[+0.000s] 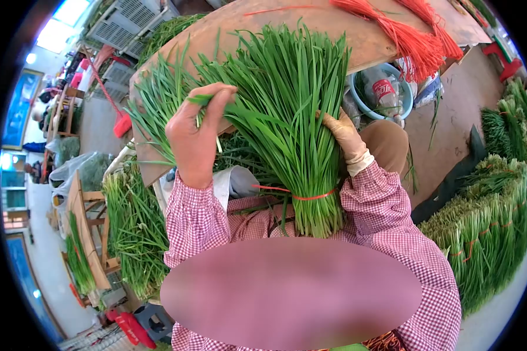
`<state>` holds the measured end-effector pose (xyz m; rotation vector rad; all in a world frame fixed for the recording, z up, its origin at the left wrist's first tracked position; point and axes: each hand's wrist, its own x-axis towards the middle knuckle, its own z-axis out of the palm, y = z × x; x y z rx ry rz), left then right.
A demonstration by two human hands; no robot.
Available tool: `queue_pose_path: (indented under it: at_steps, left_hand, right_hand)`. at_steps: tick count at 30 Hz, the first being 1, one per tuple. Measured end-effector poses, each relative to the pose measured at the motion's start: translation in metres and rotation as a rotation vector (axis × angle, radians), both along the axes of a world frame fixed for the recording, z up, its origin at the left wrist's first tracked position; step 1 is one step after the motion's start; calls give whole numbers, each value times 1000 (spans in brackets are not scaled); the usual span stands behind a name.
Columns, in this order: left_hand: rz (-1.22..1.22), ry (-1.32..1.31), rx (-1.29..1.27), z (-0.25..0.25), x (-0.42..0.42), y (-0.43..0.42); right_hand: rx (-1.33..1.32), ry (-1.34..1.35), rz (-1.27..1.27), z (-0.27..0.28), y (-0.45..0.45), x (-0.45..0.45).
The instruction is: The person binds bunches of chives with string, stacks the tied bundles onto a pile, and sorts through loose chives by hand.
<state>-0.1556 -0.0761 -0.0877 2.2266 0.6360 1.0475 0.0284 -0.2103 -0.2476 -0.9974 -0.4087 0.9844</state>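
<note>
A large bunch of long green leaves (pixel 293 111) lies across the lap and the table's edge, with a red tie (pixel 313 197) around its pale stem end. My left hand (pixel 199 128) is bare and pinches a green leaf (pixel 200 100) at the bunch's left side. On the right side, my right hand (pixel 345 137), in a thin pale glove, rests around the bunch above the tie. Its lower fingers are hidden by leaves. Loose leaves (pixel 158 111) lie on the table left of my left hand.
The curved brown table (pixel 246 20) holds red ties (pixel 392 35). A blue basin (pixel 407 105) with bottles stands on the floor at right. Tied bunches (pixel 480 234) stand at far right. Loose greens (pixel 134 234) and a wooden stool (pixel 85 234) are at left.
</note>
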Motion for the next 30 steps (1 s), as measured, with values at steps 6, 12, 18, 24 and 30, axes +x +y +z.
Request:
queue_pose_path:
  at_steps: [6, 12, 18, 24, 30]
  left_hand:
    - [585, 373, 819, -6, -19, 34]
    - [-159, 68, 259, -28, 46, -5]
    - [99, 311, 128, -92, 47, 15]
    - [154, 262, 27, -97, 50, 17]
    - [213, 341, 52, -90, 60, 16]
  right_hand:
    - [-34, -21, -7, -2, 1, 1]
    - [-11, -24, -13, -3, 2, -1]
    - [-16, -22, -26, -3, 1, -2]
    - [-36, 48, -26, -5, 2, -2]
    - [-50, 22, -10, -2, 1, -2]
